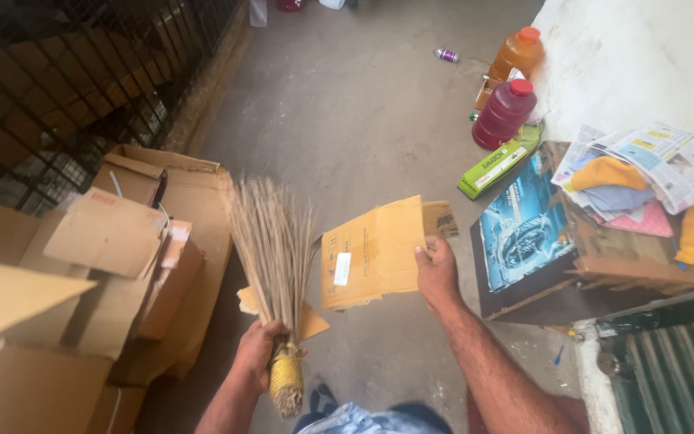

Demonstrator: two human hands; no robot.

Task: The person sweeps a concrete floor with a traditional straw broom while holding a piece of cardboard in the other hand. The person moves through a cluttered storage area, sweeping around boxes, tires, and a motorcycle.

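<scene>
A heap of flattened cardboard boxes (114, 273) fills the nine o'clock side of a concrete floor (363, 120). At three o'clock sits an open box (548, 241) stuffed with cloths and newspapers, with two juice bottles (one red (505, 112), one orange (517, 52)) at one o'clock. Centre frame, the right hand (437, 273) pinches a torn cardboard piece (375, 253) by its edge. At six o'clock, the left hand (257, 350) is wrapped around a stick broom (276, 265), bristles up; a scrap behind it is possibly cardboard.
</scene>
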